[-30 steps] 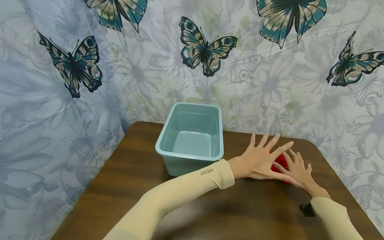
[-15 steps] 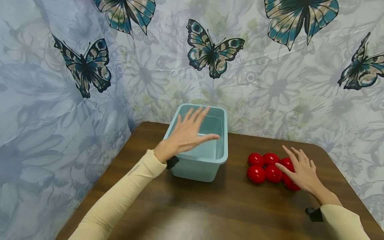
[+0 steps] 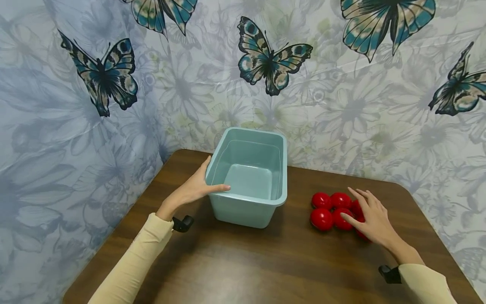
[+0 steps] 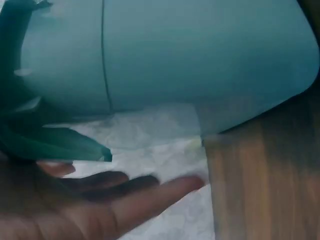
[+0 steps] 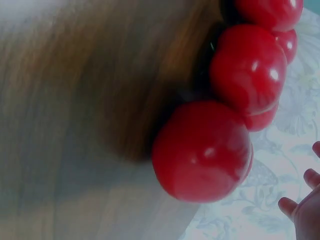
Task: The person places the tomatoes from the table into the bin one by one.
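A pale blue-green plastic tub stands on the table with nothing inside. My left hand is at its left front corner, thumb over the front rim and fingers along the outer left side. The left wrist view has those fingers straight, below the tub wall. My right hand hovers with spread fingers over the right end of a cluster of glossy red tomatoes, hiding some of them. In the right wrist view one tomato is nearest, and my fingertips show at the right edge, holding nothing.
The brown wooden table has rounded back corners. Behind it hangs a floral wall covering with printed butterflies, close to the tub's back rim. Black camera mounts sit at the wrists.
My left hand has swung from over the tomatoes, across the tub, to its left rim, uncovering the tomatoes. My right hand has stayed near the cluster's right end. The head view has shifted slightly.
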Motion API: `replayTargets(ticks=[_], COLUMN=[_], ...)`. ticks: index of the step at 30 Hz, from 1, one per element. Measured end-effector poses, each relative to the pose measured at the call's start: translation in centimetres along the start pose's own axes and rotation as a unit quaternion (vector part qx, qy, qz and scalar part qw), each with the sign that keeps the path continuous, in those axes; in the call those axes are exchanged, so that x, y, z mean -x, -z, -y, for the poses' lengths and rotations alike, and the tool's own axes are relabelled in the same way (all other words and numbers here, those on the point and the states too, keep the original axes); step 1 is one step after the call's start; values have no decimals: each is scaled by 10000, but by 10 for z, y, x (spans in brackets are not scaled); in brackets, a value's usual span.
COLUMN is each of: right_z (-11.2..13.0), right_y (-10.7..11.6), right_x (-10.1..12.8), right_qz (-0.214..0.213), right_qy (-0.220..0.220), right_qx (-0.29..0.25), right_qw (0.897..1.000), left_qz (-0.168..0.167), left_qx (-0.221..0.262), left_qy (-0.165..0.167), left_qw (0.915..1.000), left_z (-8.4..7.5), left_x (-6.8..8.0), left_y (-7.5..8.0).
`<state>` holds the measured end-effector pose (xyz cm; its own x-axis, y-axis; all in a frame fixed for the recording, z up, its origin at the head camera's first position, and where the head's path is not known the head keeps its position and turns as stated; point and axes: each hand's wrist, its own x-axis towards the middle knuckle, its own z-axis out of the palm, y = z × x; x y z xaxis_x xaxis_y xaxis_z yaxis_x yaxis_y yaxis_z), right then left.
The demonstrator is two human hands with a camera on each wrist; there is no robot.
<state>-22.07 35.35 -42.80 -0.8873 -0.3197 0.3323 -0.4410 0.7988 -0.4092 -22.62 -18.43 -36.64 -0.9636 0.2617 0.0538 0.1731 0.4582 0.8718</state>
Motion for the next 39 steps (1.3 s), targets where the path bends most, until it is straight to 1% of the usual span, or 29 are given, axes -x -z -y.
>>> replayTargets(ticks=[1, 2, 4, 6, 8, 10, 13, 16, 18, 20, 24, 31, 34, 39], right_z=[1, 3, 8, 14, 20, 27, 34, 38, 40, 42, 46, 41, 39, 38], right_y=[-1, -3, -6, -10, -14, -20, -31, -42, -48, -55, -66, -79, -81, -80], right_x=[0, 0, -1, -3, -5, -8, -14, -14, -13, -12, -13, -9, -8, -3], right_qz=[-15, -17, -25, -42, -19, 57, 356, 649, 686, 595, 327, -49, -73, 66], right_qy=[20, 29, 62, 152, 293, 465, 604, 526, 448, 391, 239, -111, -265, -817], right_qx=[-15, -45, -106, -172, -231, -259, -189, -46, 17, 12, -216, -686, -890, -1264], right_qw=[10000, 10000, 9999, 9997, 9993, 9986, 9974, 9965, 9966, 9975, 9989, 9976, 9957, 9886], left_qz=[82, 190, 356, 530, 618, 619, 559, 547, 535, 510, 433, 323, 288, 229], left_qx=[189, 355, 552, 910, 1229, 1348, 1295, 1303, 1341, 1397, 1441, 1299, 1241, 1076], left_qy=[-68, -42, 134, 286, 392, 435, 502, 513, 515, 510, 542, 619, 688, 802], left_qw=[9998, 9992, 9978, 9940, 9897, 9880, 9887, 9886, 9882, 9876, 9871, 9891, 9895, 9907], left_z=[1, 2, 4, 5, 4, 3, 1, 2, 2, 2, 3, 2, 1, 1], left_x=[0, 0, 0, 0, -2, -2, -2, -4, -4, -4, -2, -3, -2, -2], left_y=[1, 2, 3, 3, 3, 3, 3, -1, -2, -3, 0, 1, 1, 1])
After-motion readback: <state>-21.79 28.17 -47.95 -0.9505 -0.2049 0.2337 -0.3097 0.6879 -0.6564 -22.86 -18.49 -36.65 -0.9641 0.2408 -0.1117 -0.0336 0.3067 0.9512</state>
